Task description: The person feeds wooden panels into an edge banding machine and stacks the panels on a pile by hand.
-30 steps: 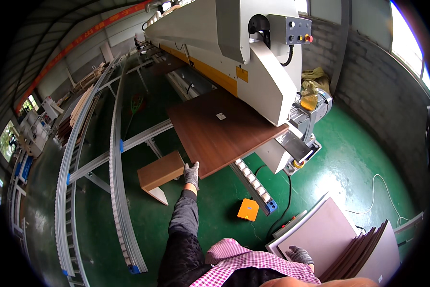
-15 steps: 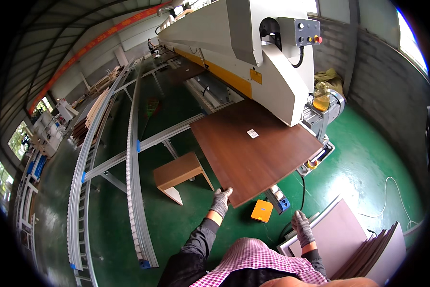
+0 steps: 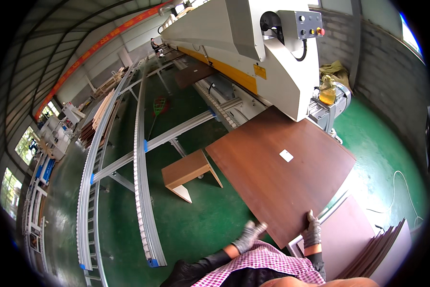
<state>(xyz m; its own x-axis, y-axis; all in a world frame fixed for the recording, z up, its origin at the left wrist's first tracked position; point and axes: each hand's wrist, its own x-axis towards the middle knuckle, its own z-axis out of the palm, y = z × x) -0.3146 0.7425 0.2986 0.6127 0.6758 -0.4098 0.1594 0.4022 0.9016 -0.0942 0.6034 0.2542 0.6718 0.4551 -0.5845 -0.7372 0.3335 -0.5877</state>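
A large dark brown board (image 3: 277, 177) with a white label (image 3: 286, 155) on its face lies with its far side against the white machine (image 3: 286, 76). Its near corner reaches almost to my apron. My right hand (image 3: 312, 232), in a grey glove, is closed on the board's near right edge, thumb on top. Next to the near left edge is my gloved left hand (image 3: 248, 237), its fingers apart. Its fingertips are close to the edge; whether they touch it I cannot tell.
Leaning panels (image 3: 349, 225) stand at the lower right. A small brown bench (image 3: 188, 170) is left of the board. Long roller rails (image 3: 145, 191) run away on the left. A control box (image 3: 306, 25), a motor (image 3: 332, 105) and a loose white cable (image 3: 393, 191) are right.
The board has come out from the machine toward me and to the right. My left hand has left its corner and moved nearer my body; my right hand has taken hold of the board's edge.
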